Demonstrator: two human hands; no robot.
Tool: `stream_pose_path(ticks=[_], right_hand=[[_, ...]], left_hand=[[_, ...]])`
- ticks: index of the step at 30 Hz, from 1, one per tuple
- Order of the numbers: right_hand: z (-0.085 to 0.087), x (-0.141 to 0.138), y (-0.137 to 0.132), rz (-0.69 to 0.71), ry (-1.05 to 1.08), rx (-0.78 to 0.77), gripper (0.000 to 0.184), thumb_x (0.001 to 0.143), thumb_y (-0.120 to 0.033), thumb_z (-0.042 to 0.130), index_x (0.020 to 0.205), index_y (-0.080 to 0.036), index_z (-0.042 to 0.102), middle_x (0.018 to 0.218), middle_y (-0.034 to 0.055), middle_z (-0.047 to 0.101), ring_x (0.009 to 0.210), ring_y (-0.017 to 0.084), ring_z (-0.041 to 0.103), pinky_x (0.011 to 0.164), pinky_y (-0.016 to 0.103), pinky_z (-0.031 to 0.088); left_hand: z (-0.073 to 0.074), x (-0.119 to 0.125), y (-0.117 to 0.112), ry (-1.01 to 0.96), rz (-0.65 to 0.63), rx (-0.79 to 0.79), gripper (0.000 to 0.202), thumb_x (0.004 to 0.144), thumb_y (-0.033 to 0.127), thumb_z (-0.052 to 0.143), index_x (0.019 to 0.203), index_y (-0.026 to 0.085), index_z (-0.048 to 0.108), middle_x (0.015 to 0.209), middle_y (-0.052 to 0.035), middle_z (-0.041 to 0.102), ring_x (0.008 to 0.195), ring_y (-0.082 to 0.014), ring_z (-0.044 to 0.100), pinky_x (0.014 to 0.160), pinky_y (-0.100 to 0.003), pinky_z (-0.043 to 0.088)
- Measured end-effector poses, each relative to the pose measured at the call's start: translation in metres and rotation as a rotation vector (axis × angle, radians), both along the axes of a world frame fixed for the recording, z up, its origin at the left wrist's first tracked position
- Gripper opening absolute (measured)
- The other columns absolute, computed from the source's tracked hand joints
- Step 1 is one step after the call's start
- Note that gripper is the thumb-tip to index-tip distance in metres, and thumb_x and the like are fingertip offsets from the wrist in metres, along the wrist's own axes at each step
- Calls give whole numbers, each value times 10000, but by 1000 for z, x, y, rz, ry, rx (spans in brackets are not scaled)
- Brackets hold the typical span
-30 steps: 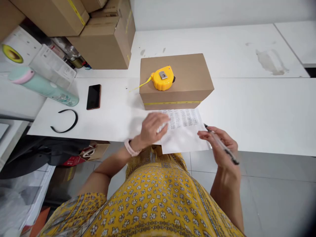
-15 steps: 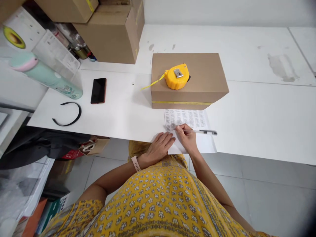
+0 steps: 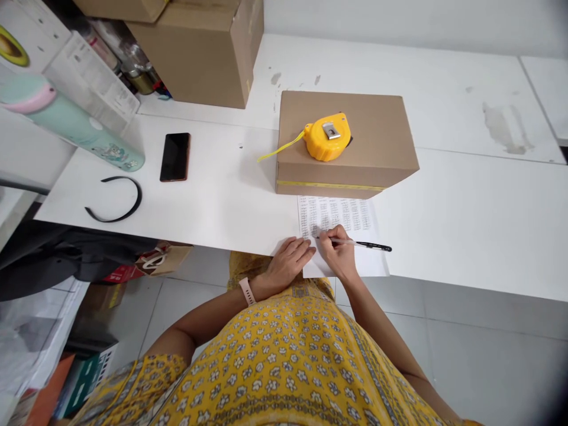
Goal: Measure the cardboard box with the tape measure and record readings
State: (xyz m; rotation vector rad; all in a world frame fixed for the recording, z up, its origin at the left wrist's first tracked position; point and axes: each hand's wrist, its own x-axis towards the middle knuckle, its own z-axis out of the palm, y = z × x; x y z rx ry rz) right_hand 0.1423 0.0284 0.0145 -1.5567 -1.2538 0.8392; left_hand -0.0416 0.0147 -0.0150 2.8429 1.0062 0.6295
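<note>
A sheet of paper with columns of small handwriting lies at the table's front edge, its far end against a cardboard box. My right hand is closed around a pen, whose tip meets the paper below the written rows. Flat at the sheet's left edge rests my left hand, fingers stretched out and holding nothing. On top of the brown cardboard box sits a yellow tape measure, its yellow strap hanging over the box's left side.
To the left on the white table are a phone, a black headband and a mint green bottle. Larger cardboard boxes stand at the back left. A paper bag is below the table.
The view has shifted slightly, so the box and tape measure appear further right. The pen's back end has swung a little toward me; my left hand stays on the sheet's edge.
</note>
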Motion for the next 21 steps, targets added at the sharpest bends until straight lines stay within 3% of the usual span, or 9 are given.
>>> stream_pose_path(ticks=[21], right_hand=[[0,3,-1,52,-119,-40,283,901,-398,626,723,-255,459,527,-61,504,486,120,439,522,282,375]], left_hand=[[-1,1,-1,-26,16,-36,330,1060,132,457,1322,134,656,1322,-142,711,1267,-259,633,1124,-477,498]])
